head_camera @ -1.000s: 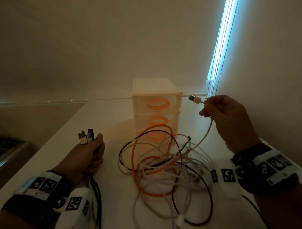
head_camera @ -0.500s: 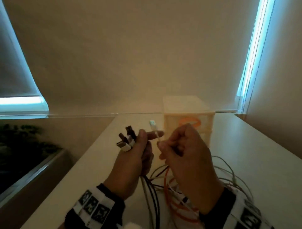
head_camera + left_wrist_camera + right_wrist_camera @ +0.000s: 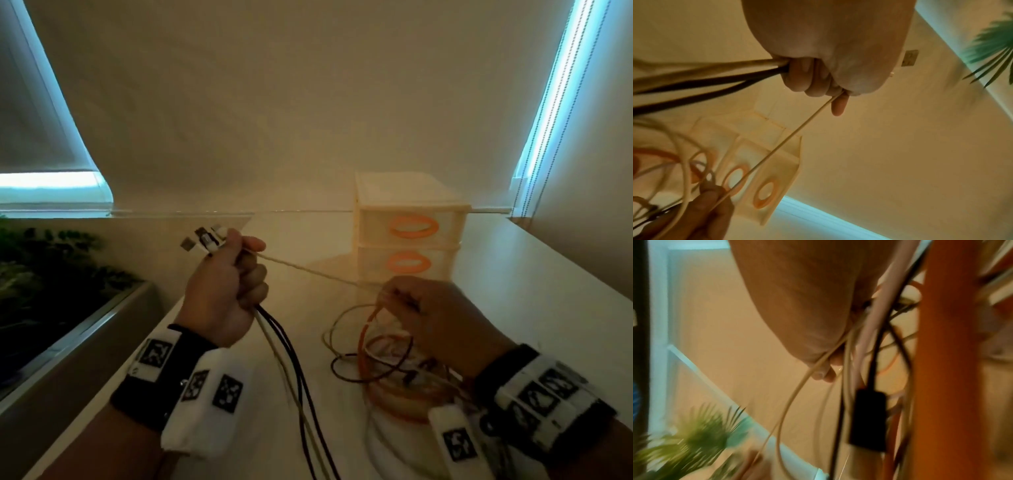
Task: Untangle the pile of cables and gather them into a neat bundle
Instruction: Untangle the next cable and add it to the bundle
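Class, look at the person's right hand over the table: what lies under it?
Under the right hand lies the tangled pile: an orange cable and thin white and dark loops. Whatever lies directly beneath the palm and wrist is covered.

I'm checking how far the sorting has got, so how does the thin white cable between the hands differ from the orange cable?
The thin white cable runs taut and straight from the left hand to the right hand; the orange cable is thicker and looped in the pile on the table, with other cables crossing it. Both are partly hidden by the right hand.
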The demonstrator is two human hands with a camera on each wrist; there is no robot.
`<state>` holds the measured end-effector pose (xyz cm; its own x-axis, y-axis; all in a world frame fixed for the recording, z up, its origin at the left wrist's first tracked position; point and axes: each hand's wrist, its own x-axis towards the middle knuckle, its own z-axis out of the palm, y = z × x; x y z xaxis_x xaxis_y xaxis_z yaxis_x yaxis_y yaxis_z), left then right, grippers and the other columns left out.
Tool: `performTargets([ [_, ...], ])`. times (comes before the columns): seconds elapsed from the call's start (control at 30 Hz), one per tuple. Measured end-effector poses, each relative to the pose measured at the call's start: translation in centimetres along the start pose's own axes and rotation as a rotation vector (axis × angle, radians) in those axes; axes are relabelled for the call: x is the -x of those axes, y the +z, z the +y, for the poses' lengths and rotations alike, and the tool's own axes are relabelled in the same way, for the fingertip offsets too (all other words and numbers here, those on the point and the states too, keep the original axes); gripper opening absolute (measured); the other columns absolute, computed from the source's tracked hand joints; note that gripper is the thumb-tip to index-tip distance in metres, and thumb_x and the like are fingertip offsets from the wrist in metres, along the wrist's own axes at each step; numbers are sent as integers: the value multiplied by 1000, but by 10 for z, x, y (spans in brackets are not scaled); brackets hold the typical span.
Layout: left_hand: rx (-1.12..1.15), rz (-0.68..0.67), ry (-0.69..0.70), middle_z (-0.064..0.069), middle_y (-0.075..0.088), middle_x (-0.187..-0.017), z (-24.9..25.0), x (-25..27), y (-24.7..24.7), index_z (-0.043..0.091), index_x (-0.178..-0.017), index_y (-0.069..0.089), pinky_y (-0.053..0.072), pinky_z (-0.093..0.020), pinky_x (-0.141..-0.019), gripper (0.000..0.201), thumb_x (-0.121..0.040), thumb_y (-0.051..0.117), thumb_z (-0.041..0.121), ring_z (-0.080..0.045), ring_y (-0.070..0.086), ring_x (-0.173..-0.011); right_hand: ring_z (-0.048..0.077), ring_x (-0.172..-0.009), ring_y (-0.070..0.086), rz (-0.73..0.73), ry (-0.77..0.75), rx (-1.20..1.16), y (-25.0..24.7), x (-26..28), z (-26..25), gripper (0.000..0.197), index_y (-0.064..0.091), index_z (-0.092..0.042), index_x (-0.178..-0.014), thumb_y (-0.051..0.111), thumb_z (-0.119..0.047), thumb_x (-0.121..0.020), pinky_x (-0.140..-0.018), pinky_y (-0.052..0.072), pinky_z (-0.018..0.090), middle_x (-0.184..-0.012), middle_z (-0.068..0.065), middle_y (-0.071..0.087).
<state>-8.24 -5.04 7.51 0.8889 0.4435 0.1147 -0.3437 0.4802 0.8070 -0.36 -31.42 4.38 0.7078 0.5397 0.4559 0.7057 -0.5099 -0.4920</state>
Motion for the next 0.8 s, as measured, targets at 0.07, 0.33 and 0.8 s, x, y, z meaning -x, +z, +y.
performTargets([
  [0.07,25,4,8,6,20,-56,2,-3,-5,13,-75,61,13,-20,-36,47,-106,41,43,-7,15,-42,-3,-78,65,65,86,-19,-7,-8,21,13,72,-34,-93,60,-36,-98,-75,55,27,-83,-17,71],
  [0.33,-87,-111,-48,6,17,-55,-18,9,7,10,-78,57,18,-19,-34,47,-106,39,43,-9,12,-44,15,-80,69,-8,45,-231,-21,-10,5,28,75,-36,-100,78,-13,-85,-80,59,35,-88,-8,72],
  [0.8,-52,-157,-1,6,18,-54,-14,15,15,8,-78,57,14,-19,-37,47,-106,39,41,-7,14,-43,11,-77,65,-307,-156,-123,-11,8,-35,28,67,-31,-86,47,-46,-99,-72,54,33,-80,-6,68],
])
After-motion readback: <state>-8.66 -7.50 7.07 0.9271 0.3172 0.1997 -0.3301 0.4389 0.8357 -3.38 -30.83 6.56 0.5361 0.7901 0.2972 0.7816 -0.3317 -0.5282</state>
